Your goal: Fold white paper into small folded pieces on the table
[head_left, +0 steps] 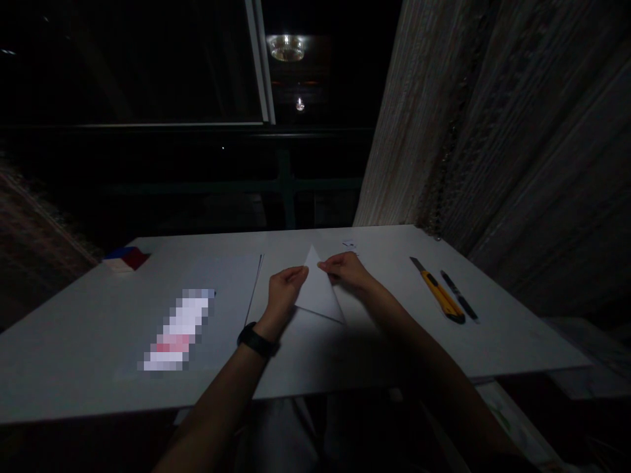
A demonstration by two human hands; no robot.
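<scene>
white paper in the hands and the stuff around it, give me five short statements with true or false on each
1. The left hand and the right hand both grip the white paper. True.
2. The pen lies to the left of the yellow cutter. False: it lies to the right.
3. The cutter is fully retracted. False: its blade sticks out.
4. The right wrist wears a band. False: the black band is on the left wrist.
5. A block with blue and red on it sits toward the far left of the table. True.
</scene>
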